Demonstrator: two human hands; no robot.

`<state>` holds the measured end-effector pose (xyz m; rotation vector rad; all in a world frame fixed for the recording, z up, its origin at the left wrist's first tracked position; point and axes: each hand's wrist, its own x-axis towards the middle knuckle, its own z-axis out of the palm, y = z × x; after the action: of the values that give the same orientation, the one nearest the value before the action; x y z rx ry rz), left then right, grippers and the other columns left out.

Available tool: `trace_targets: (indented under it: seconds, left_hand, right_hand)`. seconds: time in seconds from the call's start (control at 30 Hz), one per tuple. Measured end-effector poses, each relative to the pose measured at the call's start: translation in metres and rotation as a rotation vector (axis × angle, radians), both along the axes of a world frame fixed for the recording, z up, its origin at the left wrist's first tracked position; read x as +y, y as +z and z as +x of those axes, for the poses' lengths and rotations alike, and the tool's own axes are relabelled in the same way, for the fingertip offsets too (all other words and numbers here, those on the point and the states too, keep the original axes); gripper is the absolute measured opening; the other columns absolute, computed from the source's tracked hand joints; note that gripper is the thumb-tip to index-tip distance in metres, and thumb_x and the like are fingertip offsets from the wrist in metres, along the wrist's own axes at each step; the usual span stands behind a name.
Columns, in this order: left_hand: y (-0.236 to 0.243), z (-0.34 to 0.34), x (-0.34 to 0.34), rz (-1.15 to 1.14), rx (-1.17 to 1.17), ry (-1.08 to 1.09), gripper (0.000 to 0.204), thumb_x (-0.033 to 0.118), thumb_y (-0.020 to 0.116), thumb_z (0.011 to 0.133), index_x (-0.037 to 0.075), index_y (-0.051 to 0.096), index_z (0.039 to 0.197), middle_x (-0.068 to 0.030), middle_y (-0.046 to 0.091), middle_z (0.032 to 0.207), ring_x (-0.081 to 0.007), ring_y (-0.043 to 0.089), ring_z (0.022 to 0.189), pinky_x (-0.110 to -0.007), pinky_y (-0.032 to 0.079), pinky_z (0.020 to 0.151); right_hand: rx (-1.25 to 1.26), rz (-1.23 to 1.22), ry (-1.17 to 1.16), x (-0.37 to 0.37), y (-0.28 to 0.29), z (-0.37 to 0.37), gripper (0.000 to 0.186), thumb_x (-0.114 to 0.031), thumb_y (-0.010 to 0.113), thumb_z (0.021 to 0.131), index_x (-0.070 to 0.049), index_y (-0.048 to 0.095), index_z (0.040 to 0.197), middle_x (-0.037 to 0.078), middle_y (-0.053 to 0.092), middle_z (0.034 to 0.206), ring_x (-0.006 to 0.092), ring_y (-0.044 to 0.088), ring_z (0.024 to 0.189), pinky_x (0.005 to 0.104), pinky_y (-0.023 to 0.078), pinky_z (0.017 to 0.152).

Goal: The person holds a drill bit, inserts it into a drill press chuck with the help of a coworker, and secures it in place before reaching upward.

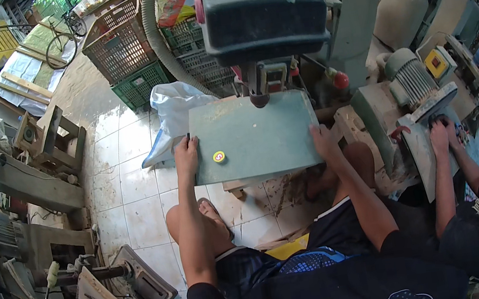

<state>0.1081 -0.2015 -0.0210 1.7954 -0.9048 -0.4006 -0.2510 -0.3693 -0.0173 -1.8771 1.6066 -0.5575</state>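
In front of me lies a flat grey-green board (257, 140), under the head of a drill press (263, 16). The machine's dark chuck (259, 98) stands over the board's far edge. My left hand (186, 157) is closed at the board's left edge, where a small dark thing, too small to name, shows by the fingers. At the opposite edge my right hand (323, 140) is closed, its fingertips partly hidden. A small round yellow tape roll or lid (219, 157) rests on the board near my left hand. A tiny pale spot marks the board's middle.
A red-knobbed lever (340, 79) sticks out right of the drill press. Further right, another person's hands (442, 130) work at a motor-driven machine (408, 78). Stacked plastic crates (121, 40) and a white plastic bag (175, 112) stand beyond the board. Wooden benches (49, 138) line the left.
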Motion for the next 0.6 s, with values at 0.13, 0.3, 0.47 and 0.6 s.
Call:
trace_targets:
  seconds: [0.13, 0.3, 0.47, 0.6]
  left_hand:
    - [-0.005, -0.029, 0.005, 0.065, 0.048, 0.059, 0.034, 0.027, 0.053, 0.093, -0.006, 0.061, 0.1, -0.0269, 0.064, 0.083, -0.0368, 0.064, 0.077, -0.042, 0.048, 0.073]
    - [0.001, -0.016, 0.012, 0.114, -0.085, 0.107, 0.031, 0.027, 0.057, 0.091, -0.003, 0.065, 0.095, -0.0259, 0.065, 0.082, -0.039, 0.065, 0.078, -0.042, 0.049, 0.07]
    - [0.039, 0.06, -0.063, -0.028, -0.214, -0.049, 0.027, 0.023, 0.06, 0.089, -0.001, 0.07, 0.095, -0.0195, 0.069, 0.079, -0.031, 0.066, 0.071, -0.036, 0.05, 0.066]
    - [0.033, 0.071, -0.155, -0.028, 0.205, -0.634, 0.032, 0.023, 0.056, 0.096, 0.005, 0.064, 0.12, -0.0008, 0.068, 0.099, -0.0085, 0.058, 0.081, -0.023, 0.045, 0.069]
  right_hand:
    - [0.007, 0.081, 0.018, -0.028, -0.008, -0.01, 0.06, -0.05, 0.039, 0.095, 0.001, 0.057, 0.121, 0.027, 0.06, 0.118, 0.0426, 0.055, 0.116, 0.0467, 0.041, 0.097]
    - [-0.034, 0.103, 0.081, -0.049, -0.004, -0.022, 0.058, -0.048, 0.039, 0.097, 0.002, 0.059, 0.118, 0.025, 0.063, 0.111, 0.0408, 0.058, 0.11, 0.0448, 0.041, 0.095]
    - [-0.008, -0.018, 0.037, -0.039, -0.006, -0.018, 0.055, -0.045, 0.04, 0.098, 0.004, 0.061, 0.112, 0.025, 0.063, 0.106, 0.0404, 0.058, 0.105, 0.0442, 0.041, 0.091]
    - [-0.101, -0.03, 0.025, -0.042, -0.006, -0.021, 0.049, -0.04, 0.044, 0.096, 0.005, 0.063, 0.103, 0.024, 0.062, 0.101, 0.0383, 0.057, 0.099, 0.0428, 0.041, 0.088]
